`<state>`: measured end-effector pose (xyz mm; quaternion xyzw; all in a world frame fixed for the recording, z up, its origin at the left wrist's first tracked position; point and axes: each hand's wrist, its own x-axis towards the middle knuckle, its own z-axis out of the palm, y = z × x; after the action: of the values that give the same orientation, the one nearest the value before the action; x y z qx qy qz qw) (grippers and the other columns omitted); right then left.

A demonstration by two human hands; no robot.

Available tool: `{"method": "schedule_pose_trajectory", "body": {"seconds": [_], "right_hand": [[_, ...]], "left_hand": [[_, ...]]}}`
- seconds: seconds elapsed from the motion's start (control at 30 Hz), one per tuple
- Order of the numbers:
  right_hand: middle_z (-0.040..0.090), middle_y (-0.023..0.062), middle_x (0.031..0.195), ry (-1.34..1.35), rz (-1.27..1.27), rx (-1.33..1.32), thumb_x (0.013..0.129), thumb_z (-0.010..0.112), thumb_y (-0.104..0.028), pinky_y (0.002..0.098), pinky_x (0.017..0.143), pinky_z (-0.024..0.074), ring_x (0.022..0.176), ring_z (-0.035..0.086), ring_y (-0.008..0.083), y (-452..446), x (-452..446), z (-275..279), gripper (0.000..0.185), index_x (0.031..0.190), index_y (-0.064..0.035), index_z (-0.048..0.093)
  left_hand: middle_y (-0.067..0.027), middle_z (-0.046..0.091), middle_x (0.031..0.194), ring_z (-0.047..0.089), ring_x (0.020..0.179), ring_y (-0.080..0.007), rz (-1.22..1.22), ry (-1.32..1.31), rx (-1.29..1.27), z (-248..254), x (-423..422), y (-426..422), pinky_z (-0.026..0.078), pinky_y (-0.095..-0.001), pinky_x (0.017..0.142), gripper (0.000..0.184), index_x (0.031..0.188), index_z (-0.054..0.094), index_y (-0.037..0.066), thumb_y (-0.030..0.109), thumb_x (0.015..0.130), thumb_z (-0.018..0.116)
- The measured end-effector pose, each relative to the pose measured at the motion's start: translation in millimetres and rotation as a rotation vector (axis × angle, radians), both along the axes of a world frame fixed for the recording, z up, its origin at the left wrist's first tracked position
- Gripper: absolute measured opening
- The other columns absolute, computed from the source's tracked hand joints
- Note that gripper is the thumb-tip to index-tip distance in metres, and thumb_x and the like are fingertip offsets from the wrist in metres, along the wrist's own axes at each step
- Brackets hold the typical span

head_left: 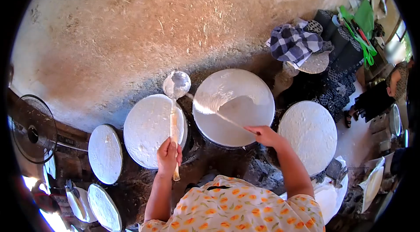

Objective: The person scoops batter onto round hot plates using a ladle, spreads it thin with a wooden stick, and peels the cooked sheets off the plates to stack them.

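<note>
Over the round pan [227,138], right hand [261,134] closed on thin stick [229,121], apparently stirring; left hand [167,157] grips ladle [173,122]; steadiness seems needed.

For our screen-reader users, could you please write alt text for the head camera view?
A person's left hand holds the pale, cylindrical handle of a white-smeared round ladle, while the right hand holds a thin, pale stick over a wide, round, whitish pan; a rough brown wall stands beyond.
</note>
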<state>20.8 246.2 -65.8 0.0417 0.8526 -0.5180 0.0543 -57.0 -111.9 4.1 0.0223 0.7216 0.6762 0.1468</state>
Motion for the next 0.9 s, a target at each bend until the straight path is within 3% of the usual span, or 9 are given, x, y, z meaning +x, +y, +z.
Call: {"method": "schedule_pose_trajectory", "body": {"seconds": [0.07,0.2,0.27,0.33,0.4,0.53,0.67,0.77,0.9], "right_hand": [[0.067,0.0107,0.107,-0.27,0.147,0.088,0.071,0.045,0.01,0.0225,0.079,0.0441,0.09,0.058,0.008,11.7,26.4,31.4,0.057,0.124,-0.0073,0.055],[0.067,0.0131,0.106,-0.104,0.026,0.049,0.071,0.043,0.011,0.0225,0.084,0.0438,0.094,0.06,0.0112,33.3,32.3,-19.6,0.057,0.124,-0.0076,0.056],[0.064,0.0162,0.112,-0.02,-0.225,-0.065,0.07,0.045,0.008,0.0239,0.089,0.0422,0.1,0.061,0.0217,17.6,0.0,-23.4,0.059,0.125,-0.013,0.056],[0.065,0.0146,0.109,0.067,-0.141,-0.131,0.07,0.045,0.009,0.0234,0.087,0.0429,0.097,0.062,0.0214,9.7,-0.4,-16.1,0.061,0.126,-0.0142,0.055],[0.066,0.0146,0.106,-0.02,0.161,0.09,0.069,0.045,0.009,0.0244,0.084,0.0443,0.095,0.063,0.0216,14.1,21.8,7.6,0.06,0.124,-0.0138,0.057],[0.065,0.0153,0.106,-0.301,0.16,0.001,0.069,0.046,0.008,0.0268,0.082,0.0456,0.095,0.063,0.0232,50.8,57.7,4.7,0.058,0.121,-0.0135,0.059],[0.064,0.0163,0.108,0.125,-0.139,0.099,0.069,0.048,0.007,0.0287,0.078,0.0465,0.092,0.064,0.025,22.2,28.8,-32.1,0.055,0.119,-0.013,0.06],[0.063,0.0149,0.112,-0.053,0.118,0.132,0.072,0.048,0.006,0.0295,0.084,0.0461,0.096,0.063,0.0237,17.0,42.8,-11.3,0.055,0.121,-0.0144,0.059],[0.064,0.0139,0.11,-0.359,0.152,0.072,0.073,0.048,0.007,0.0307,0.086,0.0457,0.1,0.063,0.0218,48.4,99.9,9.5,0.054,0.121,-0.0149,0.059]], "left_hand": [[-0.0028,0.049,0.063,0.043,0.04,-0.0072,0.019,-0.014,-0.022,1.9,6.4,-10.7,0.036,-0.0213,0.034,0.019,0.083,0.049,0.002,0.013,0.096,0.04],[-0.0028,0.049,0.062,0.042,0.04,-0.0072,-0.009,0.028,-0.049,-4.6,13.8,-9.7,0.035,-0.0213,0.034,0.02,0.083,0.049,0.001,0.014,0.097,0.04],[-0.0033,0.049,0.062,0.042,0.04,-0.0074,-0.021,0.04,-0.041,-8.0,17.7,-0.7,0.035,-0.0217,0.034,0.02,0.083,0.049,0.001,0.013,0.097,0.04],[-0.0039,0.049,0.062,0.042,0.04,-0.0076,0.011,0.022,0.043,-4.8,21.4,8.5,0.036,-0.0223,0.035,0.02,0.083,0.049,0.001,0.013,0.097,0.039],[-0.0039,0.048,0.061,0.042,0.04,-0.0078,0.051,-0.01,0.032,-0.1,27.5,6.0,0.036,-0.0229,0.035,0.021,0.083,0.049,0.001,0.013,0.097,0.039],[-0.0033,0.048,0.062,0.041,0.039,-0.0078,0.036,-0.004,0.019,-6.0,36.9,-11.0,0.036,-0.0228,0.035,0.021,0.083,0.049,0.001,0.014,0.097,0.039],[-0.0033,0.047,0.061,0.041,0.039,-0.0081,0.019,0.036,-0.027,-7.6,47.0,5.9,0.036,-0.023,0.035,0.021,0.082,0.049,0.001,0.013,0.097,0.039],[-0.003,0.047,0.059,0.042,0.039,-0.0082,0.053,0.015,-0.014,1.7,53.7,7.9,0.036,-0.0228,0.034,0.021,0.082,0.049,0.001,0.012,0.096,0.038],[-0.003,0.048,0.06,0.041,0.038,-0.0076,0.033,0.019,-0.115,5.4,71.8,-14.5,0.035,-0.0222,0.033,0.021,0.082,0.05,0.001,0.012,0.096,0.038]]}}
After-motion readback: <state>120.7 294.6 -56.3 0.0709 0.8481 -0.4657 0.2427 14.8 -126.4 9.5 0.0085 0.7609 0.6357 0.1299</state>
